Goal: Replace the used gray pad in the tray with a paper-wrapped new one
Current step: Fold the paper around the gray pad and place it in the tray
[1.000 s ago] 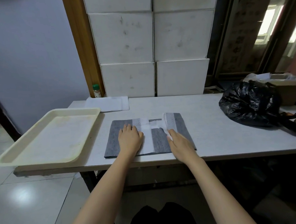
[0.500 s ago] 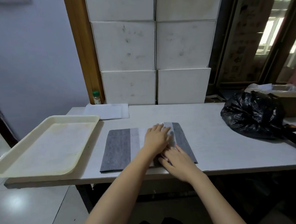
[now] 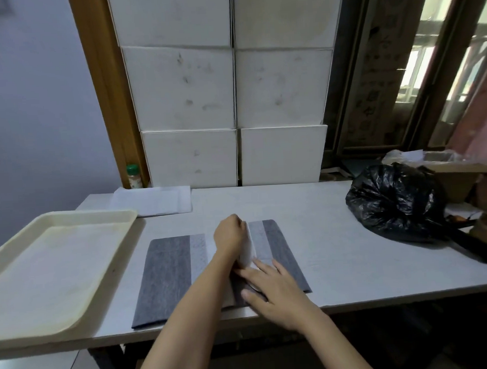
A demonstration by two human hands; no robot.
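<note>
A gray pad [image 3: 168, 275] lies flat on the white table near its front edge, with a white paper wrap [image 3: 199, 250] across its middle. My left hand [image 3: 231, 235] is closed on a raised flap of that paper at the pad's far side. Spread fingers of my right hand [image 3: 273, 288] press flat on the pad and the paper's near end. The cream tray [image 3: 11, 250] sits at the table's left end, overhanging the edge, with a pale liner inside.
A stack of white paper sheets [image 3: 153, 201] lies at the back left beside a green-capped bottle [image 3: 134, 177]. A full black rubbish bag [image 3: 395, 201] sits at the right. White boxes [image 3: 231, 86] are stacked behind the table.
My left hand slid from the pad's left half to the right and closed on the paper flap, lifting it. My right hand moved nearer and flattened on the pad.
</note>
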